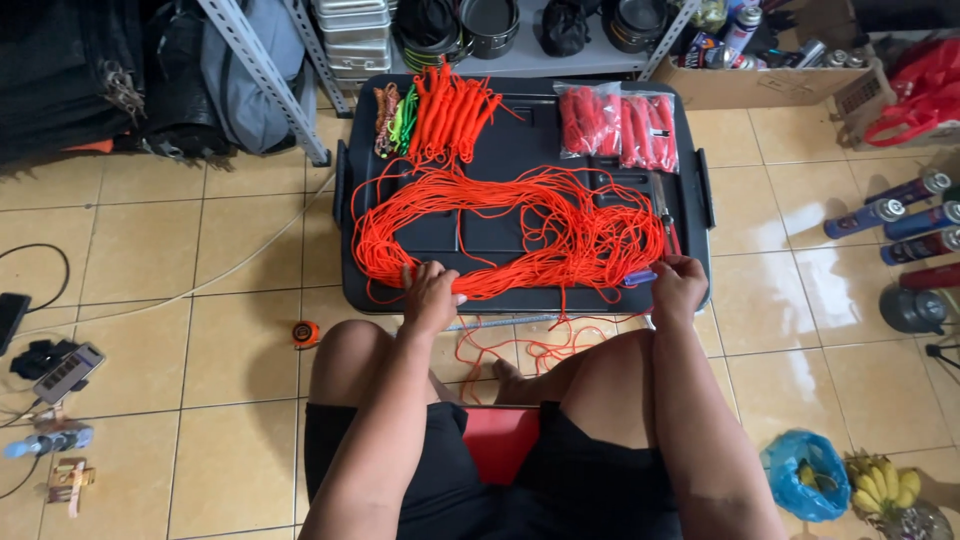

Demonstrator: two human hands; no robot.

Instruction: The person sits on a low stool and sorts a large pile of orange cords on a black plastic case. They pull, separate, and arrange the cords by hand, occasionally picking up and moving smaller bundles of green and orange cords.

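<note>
Head view: orange cord (520, 225) lay in loose loops across black lid (520, 150) on the floor, spread to keep strands separate. Left hand (432, 298) fingers closed on one bundle end; right hand (678, 288) fingers pinched the other, holding it taut.

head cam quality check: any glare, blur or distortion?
Head view: glare from overhead light on the glossy floor tiles at right; wide-angle bowing at the edges, shelf post leans; orange cord on the black lid stays sharp; left hand and right hand show no motion blur; the dark upper-left corner loses detail.
</note>
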